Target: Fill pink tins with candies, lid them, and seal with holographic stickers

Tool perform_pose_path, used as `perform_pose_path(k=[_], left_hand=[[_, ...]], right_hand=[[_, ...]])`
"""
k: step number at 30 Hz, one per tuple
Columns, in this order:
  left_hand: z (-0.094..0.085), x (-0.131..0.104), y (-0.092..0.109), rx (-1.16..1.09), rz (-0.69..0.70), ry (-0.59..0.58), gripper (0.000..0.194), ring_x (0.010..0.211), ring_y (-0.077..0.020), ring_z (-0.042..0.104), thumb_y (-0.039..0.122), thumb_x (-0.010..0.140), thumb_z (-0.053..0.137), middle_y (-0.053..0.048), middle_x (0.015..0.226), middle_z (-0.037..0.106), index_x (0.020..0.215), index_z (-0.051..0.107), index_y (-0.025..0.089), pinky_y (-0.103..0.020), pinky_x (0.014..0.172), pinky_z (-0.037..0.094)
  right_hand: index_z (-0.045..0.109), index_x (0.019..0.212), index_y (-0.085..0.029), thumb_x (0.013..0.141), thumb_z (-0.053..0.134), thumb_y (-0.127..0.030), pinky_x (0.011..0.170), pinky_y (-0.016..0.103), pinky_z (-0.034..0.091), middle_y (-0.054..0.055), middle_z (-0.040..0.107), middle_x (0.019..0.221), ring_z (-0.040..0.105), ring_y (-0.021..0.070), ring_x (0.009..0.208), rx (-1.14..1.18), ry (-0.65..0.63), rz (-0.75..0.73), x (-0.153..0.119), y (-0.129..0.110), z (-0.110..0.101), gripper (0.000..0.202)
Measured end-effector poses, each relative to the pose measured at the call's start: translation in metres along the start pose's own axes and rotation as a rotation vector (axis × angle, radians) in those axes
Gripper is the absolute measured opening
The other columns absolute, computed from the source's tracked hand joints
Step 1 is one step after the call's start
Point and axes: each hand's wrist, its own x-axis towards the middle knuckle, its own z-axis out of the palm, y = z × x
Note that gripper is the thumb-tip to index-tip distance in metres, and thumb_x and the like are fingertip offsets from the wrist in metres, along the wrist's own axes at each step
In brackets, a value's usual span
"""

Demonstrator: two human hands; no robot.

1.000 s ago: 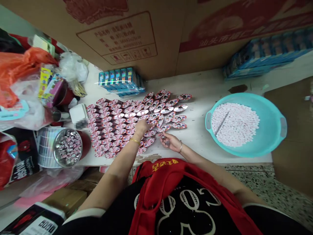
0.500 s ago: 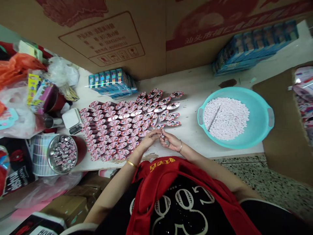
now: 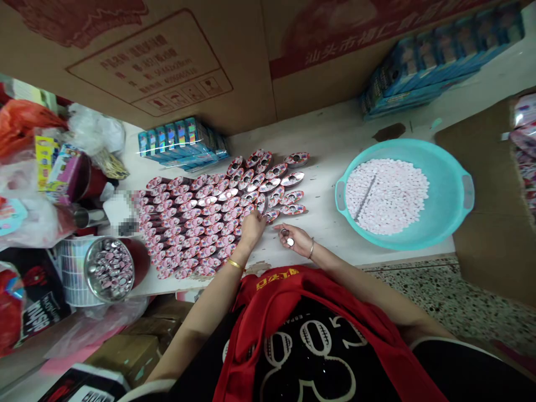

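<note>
Rows of small containers with oval pink-and-red tops [image 3: 213, 207] stand packed on the white table. Toward the right several of these tops show a dark round hole. My left hand [image 3: 253, 228] is at the near right of the rows, fingers pinched together at one oval top; whatever is between them is hidden. Just to its right, my right hand [image 3: 296, 239] is half curled, palm up, around small round silver caps [image 3: 290, 242]. A metal pot [image 3: 130, 262] at the left holds many similar small pink and silver pieces.
A turquoise basin [image 3: 446, 195] at the right holds white pellets [image 3: 389, 201] and a thin stick. Blue boxes [image 3: 180, 142] stand behind the rows, with more blue boxes [image 3: 435, 67] at the back right. A large carton [image 3: 247, 56] walls the rear. Plastic bags [image 3: 29, 128] crowd the left.
My hands have moved apart. The left reached forward to the oval tops; the right stays near the table's front with the silver caps. The camera view has shifted slightly.
</note>
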Motion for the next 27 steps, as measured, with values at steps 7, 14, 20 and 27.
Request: perform_pose_path(k=[7, 14, 20, 27], left_hand=[[-0.009, 0.029, 0.013, 0.226, -0.123, -0.169, 0.032, 0.088, -0.0303, 0.066, 0.048, 0.068, 0.071, -0.017, 0.079, 0.069, 0.064, 0.062, 0.017, -0.033, 0.073, 0.045], [-0.017, 0.025, 0.019, 0.197, -0.127, -0.142, 0.029, 0.097, -0.0338, 0.065, 0.042, 0.067, 0.075, -0.019, 0.088, 0.07, 0.063, 0.061, 0.017, -0.036, 0.078, 0.046], [-0.006, -0.015, 0.013, -0.084, 0.045, -0.199, 0.026, 0.072, -0.0177, 0.065, 0.041, 0.08, 0.062, -0.004, 0.068, 0.067, 0.069, 0.065, 0.018, -0.027, 0.068, 0.048], [0.002, -0.017, 0.007, -0.19, 0.042, -0.063, 0.011, 0.061, -0.0104, 0.059, 0.023, 0.075, 0.06, 0.0, 0.069, 0.064, 0.082, 0.061, 0.015, -0.022, 0.061, 0.047]], right_hand=[[0.061, 0.107, -0.017, 0.082, 0.061, -0.04, 0.042, 0.021, 0.027, -0.001, 0.053, 0.07, 0.042, 0.0073, 0.05, -0.052, -0.044, -0.02, -0.004, 0.002, -0.011, 0.034], [0.054, 0.117, -0.023, 0.071, 0.072, -0.029, 0.051, 0.021, 0.035, -0.004, 0.051, 0.076, 0.041, 0.0077, 0.054, -0.514, 0.034, -0.355, 0.007, 0.017, 0.0, 0.05], [0.048, 0.131, -0.025, 0.077, 0.064, -0.021, 0.091, 0.04, 0.045, 0.008, 0.06, 0.109, 0.058, 0.0217, 0.092, -0.943, 0.121, -0.741, 0.006, 0.01, 0.003, 0.057], [0.054, 0.124, -0.021, 0.07, 0.069, -0.02, 0.092, 0.039, 0.048, 0.009, 0.06, 0.12, 0.059, 0.0227, 0.103, -0.854, 0.127, -0.71, 0.017, 0.005, 0.026, 0.056]])
